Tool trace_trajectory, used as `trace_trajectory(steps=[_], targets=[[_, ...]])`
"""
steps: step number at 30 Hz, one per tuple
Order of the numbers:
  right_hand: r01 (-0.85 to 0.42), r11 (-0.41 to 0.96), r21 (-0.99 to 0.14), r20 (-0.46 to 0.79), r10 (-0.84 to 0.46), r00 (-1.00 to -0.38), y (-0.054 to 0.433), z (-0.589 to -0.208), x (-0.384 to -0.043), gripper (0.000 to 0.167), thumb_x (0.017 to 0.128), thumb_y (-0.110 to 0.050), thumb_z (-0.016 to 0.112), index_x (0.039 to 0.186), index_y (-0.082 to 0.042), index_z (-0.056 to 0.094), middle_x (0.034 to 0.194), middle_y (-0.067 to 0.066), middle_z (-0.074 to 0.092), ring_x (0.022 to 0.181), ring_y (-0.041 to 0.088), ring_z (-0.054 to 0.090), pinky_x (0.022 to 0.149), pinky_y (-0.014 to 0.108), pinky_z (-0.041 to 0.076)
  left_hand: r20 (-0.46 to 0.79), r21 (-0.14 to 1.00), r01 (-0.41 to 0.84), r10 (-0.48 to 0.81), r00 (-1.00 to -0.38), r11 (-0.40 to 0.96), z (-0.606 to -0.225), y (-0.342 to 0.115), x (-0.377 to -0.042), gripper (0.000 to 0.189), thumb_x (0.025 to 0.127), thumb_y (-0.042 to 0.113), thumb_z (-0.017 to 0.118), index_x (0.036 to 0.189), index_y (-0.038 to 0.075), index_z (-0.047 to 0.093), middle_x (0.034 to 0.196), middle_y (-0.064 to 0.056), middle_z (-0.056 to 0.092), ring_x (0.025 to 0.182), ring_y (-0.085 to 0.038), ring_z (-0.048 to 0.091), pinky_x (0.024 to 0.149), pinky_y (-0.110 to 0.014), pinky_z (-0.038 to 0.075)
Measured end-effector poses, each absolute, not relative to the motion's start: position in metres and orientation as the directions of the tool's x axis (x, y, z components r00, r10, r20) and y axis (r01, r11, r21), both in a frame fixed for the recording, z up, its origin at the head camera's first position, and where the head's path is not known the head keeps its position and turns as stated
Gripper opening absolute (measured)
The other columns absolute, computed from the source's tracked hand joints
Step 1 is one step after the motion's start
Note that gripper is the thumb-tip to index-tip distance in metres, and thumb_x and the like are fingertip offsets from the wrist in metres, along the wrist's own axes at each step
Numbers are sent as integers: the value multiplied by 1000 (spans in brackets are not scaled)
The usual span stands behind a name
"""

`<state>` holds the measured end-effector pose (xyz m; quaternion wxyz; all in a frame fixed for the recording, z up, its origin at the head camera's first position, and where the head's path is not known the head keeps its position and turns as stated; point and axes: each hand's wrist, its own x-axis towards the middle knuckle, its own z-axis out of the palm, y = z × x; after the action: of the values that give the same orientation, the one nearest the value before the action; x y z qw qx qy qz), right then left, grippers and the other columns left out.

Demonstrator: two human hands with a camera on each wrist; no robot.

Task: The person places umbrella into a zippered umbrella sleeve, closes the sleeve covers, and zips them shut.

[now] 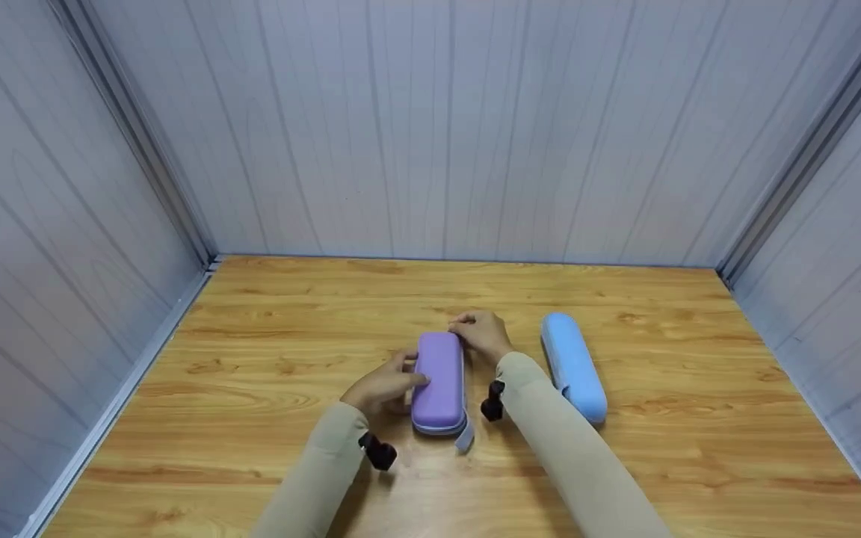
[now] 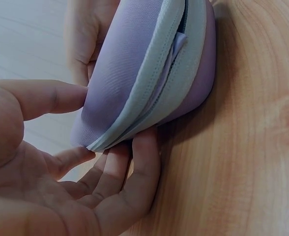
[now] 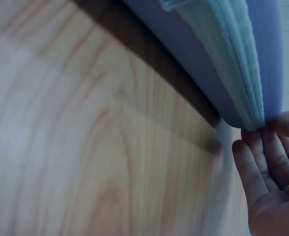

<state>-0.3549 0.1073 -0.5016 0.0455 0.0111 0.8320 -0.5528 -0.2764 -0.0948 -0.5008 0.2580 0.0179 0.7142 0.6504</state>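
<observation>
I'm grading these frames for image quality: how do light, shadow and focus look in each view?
Head view: the sleeves cast soft shadows on the wooden table, with a pale sheen between them; left wrist view: dimmer, yet stitching along the zipper of the purple case is crisp; right wrist view: table grain looks soft, with dark shadow beside the case.

Left hand (image 1: 380, 387) grips purple case (image 1: 439, 388); right hand (image 1: 484, 336) at far end; blue case (image 1: 575, 365) rightward.

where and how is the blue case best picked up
I'd probably grip the blue case across its middle, from above and slightly right, thumb and fingers on opposite long sides: it lies long and narrow, and the right sleeve crowds its left side.
</observation>
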Motion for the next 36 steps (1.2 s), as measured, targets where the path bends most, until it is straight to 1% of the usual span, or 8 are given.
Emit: trace_trajectory(steps=[5, 10, 13, 18, 25, 31, 36], targets=[[86, 377, -922, -98, -12, -995, 102, -501, -356, 13, 93, -15, 72, 97, -4, 77, 92, 6, 73, 78, 14, 65, 68, 26, 54, -349, 937, -316, 362, -864, 149, -500, -96, -277, 64, 94, 7, 61, 150, 4, 31, 147, -25, 37, 127, -40, 48, 87, -54, 53], [81, 380, -922, -88, -1, -996, 95, -502, -356, 13, 92, -15, 72, 98, -4, 77, 95, 6, 73, 80, 16, 64, 67, 27, 52, -356, 934, -325, 357, -864, 145, -501, -96, -277, 60, 95, 7, 61, 148, 4, 33, 148, -25, 36, 127, -40, 47, 88, -54, 53], [75, 390, -918, -77, 10, -997, 91, -503, -357, 13, 91, -15, 74, 97, -4, 78, 98, 5, 73, 85, 18, 63, 70, 27, 50, -352, 936, -326, 364, -862, 135, -502, -95, -276, 60, 95, 7, 61, 147, 4, 33, 149, -25, 35, 127, -41, 47, 89, -55, 52], [62, 406, -912, -62, 12, -998, 87, -502, -357, 13, 90, -14, 74, 98, -4, 79, 101, 6, 73, 93, 21, 64, 79, 32, 51, -346, 938, -328, 372, -862, 112, -502, -95, -275, 58, 93, 5, 60, 145, 3, 33, 147, -26, 35, 126, -42, 48, 91, -56, 52], [34, 414, -910, -37, 1, -999, 84, -501, -357, 14, 90, -13, 73, 98, -3, 78, 98, 6, 74, 91, 22, 65, 79, 34, 52, -338, 941, -318, 375, -863, 118, -501, -95, -277, 59, 92, 6, 61, 145, 4, 35, 144, -25, 39, 123, -41, 50, 93, -54, 51], [20, 403, -915, -29, -18, -999, 81, -501, -356, 15, 91, -11, 72, 101, -1, 77, 101, 6, 74, 97, 23, 65, 86, 36, 52, -351, 936, -329, 363, -863, 122, -502, -96, -277, 60, 93, 6, 62, 147, 5, 36, 143, -23, 40, 122, -38, 50, 92, -52, 51], [4, 436, -900, -17, -27, -1000, 78, -498, -355, 15, 91, -12, 72, 101, -2, 77, 100, 8, 73, 95, 25, 64, 86, 38, 52, -344, 939, -318, 356, -869, 130, -502, -96, -277, 62, 92, 6, 63, 147, 5, 36, 144, -23, 40, 125, -38, 48, 93, -52, 51]])
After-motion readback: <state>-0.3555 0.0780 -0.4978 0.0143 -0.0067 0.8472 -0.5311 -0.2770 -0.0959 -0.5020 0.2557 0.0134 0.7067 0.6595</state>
